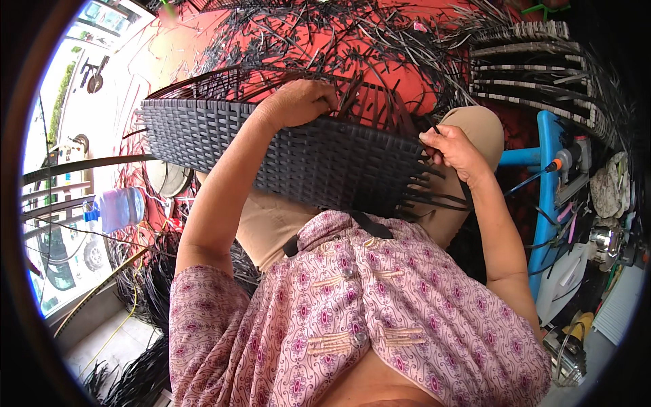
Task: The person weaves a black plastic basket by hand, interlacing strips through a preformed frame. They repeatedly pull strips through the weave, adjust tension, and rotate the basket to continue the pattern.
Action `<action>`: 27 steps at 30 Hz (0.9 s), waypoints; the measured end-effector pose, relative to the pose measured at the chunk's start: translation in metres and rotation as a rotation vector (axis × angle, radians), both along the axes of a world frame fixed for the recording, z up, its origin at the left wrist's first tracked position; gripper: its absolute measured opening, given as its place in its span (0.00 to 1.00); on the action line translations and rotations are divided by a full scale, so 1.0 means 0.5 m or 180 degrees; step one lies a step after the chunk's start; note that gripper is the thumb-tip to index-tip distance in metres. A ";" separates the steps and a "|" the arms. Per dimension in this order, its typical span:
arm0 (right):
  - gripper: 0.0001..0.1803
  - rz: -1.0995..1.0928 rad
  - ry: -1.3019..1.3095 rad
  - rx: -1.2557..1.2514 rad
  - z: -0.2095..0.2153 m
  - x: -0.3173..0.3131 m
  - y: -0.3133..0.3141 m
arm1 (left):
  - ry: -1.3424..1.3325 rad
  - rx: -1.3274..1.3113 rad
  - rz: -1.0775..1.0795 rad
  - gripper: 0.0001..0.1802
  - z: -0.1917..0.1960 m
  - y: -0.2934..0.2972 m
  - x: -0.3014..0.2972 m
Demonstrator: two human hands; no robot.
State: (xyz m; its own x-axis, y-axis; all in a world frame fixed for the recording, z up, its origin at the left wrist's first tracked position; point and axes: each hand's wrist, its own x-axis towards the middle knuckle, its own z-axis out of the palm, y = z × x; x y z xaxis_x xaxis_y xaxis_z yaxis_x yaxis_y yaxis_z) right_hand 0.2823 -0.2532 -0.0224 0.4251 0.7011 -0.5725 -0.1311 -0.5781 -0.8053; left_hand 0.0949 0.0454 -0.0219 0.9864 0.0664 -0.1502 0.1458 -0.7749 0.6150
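Note:
Across my lap lies a dark grey woven plastic-wicker panel (339,159), part of a frame whose open side faces away from me. My left hand (298,103) rests over its upper edge, fingers curled down on the rim; the fingertips are partly hidden. At the panel's right end my right hand (454,146) pinches a dark flat wicker strip (435,127) between thumb and fingers. Loose strip ends (434,198) stick out below that hand, along the panel's right edge. Brown-black strips (380,108) stand up behind the rim between my two hands.
Cut strips (325,41) litter the red floor (183,47) ahead. Another partly woven frame (529,68) stands at the far right. To my right is a blue stool (546,176) with tools beside it. A clear water jug (119,210) lies at the left.

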 end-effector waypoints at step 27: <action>0.07 0.0385 -0.1533 0.0284 -0.033 -0.032 0.083 | 0.1219 -0.0416 0.0467 0.19 -0.010 0.091 0.004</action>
